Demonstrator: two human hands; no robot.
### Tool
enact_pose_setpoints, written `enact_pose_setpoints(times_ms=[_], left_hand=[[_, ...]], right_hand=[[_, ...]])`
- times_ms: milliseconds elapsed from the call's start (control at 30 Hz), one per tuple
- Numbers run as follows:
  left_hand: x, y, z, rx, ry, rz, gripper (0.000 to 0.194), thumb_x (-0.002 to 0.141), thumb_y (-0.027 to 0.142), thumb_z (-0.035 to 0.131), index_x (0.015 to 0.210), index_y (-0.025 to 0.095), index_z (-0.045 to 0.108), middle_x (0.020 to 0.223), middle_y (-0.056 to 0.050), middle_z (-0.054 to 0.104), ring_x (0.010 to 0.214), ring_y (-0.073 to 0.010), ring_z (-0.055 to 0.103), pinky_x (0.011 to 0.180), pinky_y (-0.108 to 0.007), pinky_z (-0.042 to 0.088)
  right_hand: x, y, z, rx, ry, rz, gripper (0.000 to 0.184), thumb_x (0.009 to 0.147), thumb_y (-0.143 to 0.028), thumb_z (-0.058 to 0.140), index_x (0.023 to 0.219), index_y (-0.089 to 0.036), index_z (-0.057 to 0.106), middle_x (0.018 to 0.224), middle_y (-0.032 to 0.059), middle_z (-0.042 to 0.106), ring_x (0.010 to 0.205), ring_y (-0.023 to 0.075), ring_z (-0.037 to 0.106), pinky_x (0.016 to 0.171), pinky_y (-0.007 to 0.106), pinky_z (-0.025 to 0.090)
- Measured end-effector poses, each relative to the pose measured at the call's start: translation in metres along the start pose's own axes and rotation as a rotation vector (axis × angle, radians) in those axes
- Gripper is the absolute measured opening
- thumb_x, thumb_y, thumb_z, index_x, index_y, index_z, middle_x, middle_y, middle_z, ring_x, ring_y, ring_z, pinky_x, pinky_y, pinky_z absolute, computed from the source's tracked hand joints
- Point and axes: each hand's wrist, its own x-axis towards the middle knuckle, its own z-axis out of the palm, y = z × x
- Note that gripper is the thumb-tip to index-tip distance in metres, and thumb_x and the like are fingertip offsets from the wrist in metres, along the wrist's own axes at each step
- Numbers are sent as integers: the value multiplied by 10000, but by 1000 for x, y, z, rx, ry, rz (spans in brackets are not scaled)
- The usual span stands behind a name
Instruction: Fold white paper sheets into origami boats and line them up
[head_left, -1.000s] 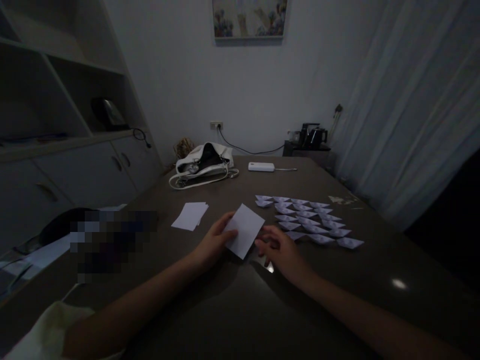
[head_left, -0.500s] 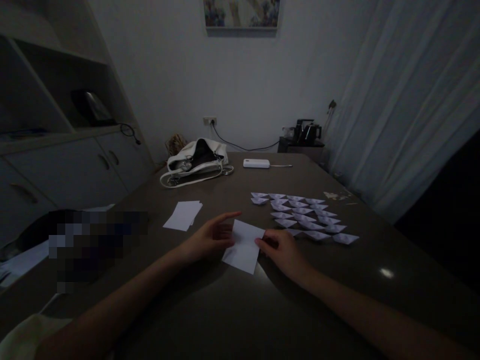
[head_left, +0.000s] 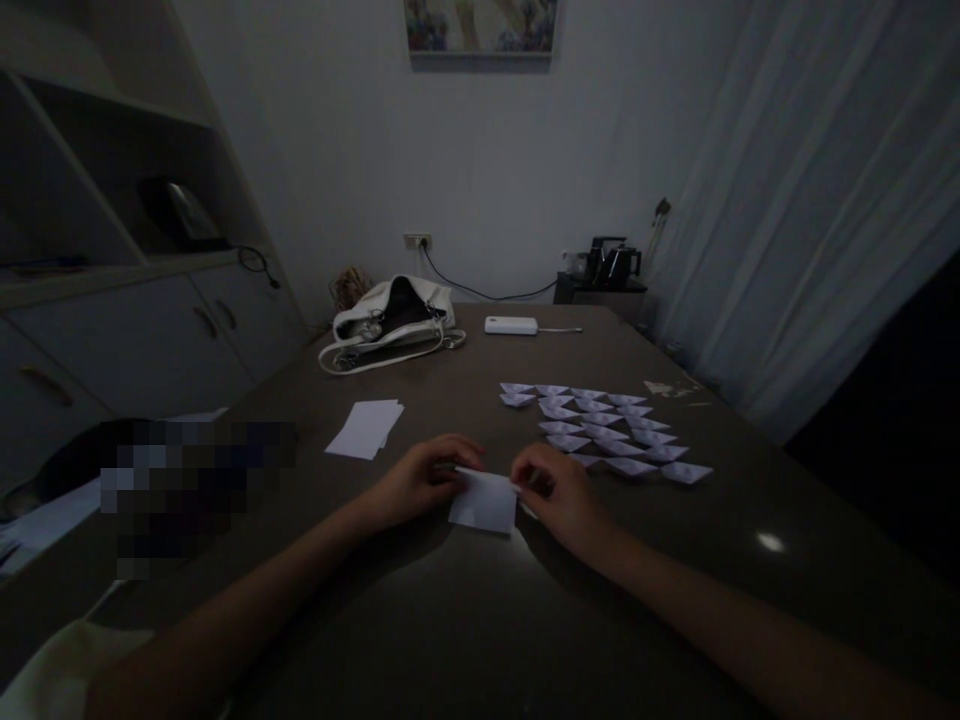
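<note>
A small white sheet of paper (head_left: 484, 503) is held just over the table between my two hands, its upper edge bent. My left hand (head_left: 424, 480) pinches its left side, thumb below and fingers curled behind. On the opposite side, my right hand (head_left: 559, 495) grips the upper right corner between thumb and fingers. Several folded paper boats (head_left: 604, 433) stand in rows beyond my right hand. To the left and farther back lie a few flat white paper sheets (head_left: 364, 428), overlapping one another.
The dark table (head_left: 465, 620) stretches to the wall. Toward its back are a white handbag (head_left: 394, 322) and a white power bank (head_left: 511, 326) with a short cable. Paper scraps (head_left: 667, 389) lie near the right edge. A kettle (head_left: 620, 267) stands on a cabinet behind.
The paper went from flat and tilted to bent over, and looks shorter. My left hand's outstretched index finger has curled onto it, and my right hand's fingers have risen to its upper corner.
</note>
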Motion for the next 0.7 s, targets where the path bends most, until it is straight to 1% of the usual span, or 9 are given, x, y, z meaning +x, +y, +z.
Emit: enact_pose_setpoints(times_ms=[67,167,267,433,500,600,700], left_hand=[[1,0,-1,12,-2,21,295,755,1,507,930,168,676,1202,-91,544,1119,-219,544,888,-345,481],[2,2,-4,73,-29,31,341,750,-20,447,858,169,710,1144,-77,585,1064,-200,573,864,-321,474],[2,4,-6,111,-58,32,334,796,23,431,846,179,722,1082,-62,629,1010,-192,596,873,-320,458],[0,8,-7,114,-94,10,338,841,93,391,869,179,717,1104,-55,650,1053,-209,582,943,-343,421],[0,9,-5,98,-90,-15,309,857,116,404,932,173,698,1093,-62,660,1055,-211,585,949,-349,422],[0,9,-1,88,-66,-49,221,873,194,501,1025,162,658,1060,-77,669,1017,-207,605,900,-332,459],[0,8,2,139,-88,-22,191,860,217,563,1008,152,663,1037,-82,666,980,-197,614,864,-309,474]], right_hand=[[-1,-1,0,-25,-28,-45,253,652,71,504,679,-170,576,739,-10,547,652,107,533,566,193,391],[-1,1,0,-37,-72,-56,285,635,94,478,670,-166,588,755,-6,543,667,106,538,586,198,397],[-1,2,0,-53,-108,-51,273,654,82,493,683,-168,600,776,-1,554,695,116,549,617,216,410],[-2,1,1,-56,-135,-85,266,660,80,498,684,-167,595,818,15,573,767,135,561,676,242,421],[-2,0,1,-54,-146,-92,269,653,83,492,684,-166,589,831,19,579,783,138,562,691,246,422],[-3,-1,1,-64,-159,-92,268,655,82,484,688,-165,584,836,23,582,787,140,560,695,246,420],[-3,-1,2,-75,-163,-108,291,669,84,466,737,-167,596,850,27,584,801,143,561,706,248,421]])
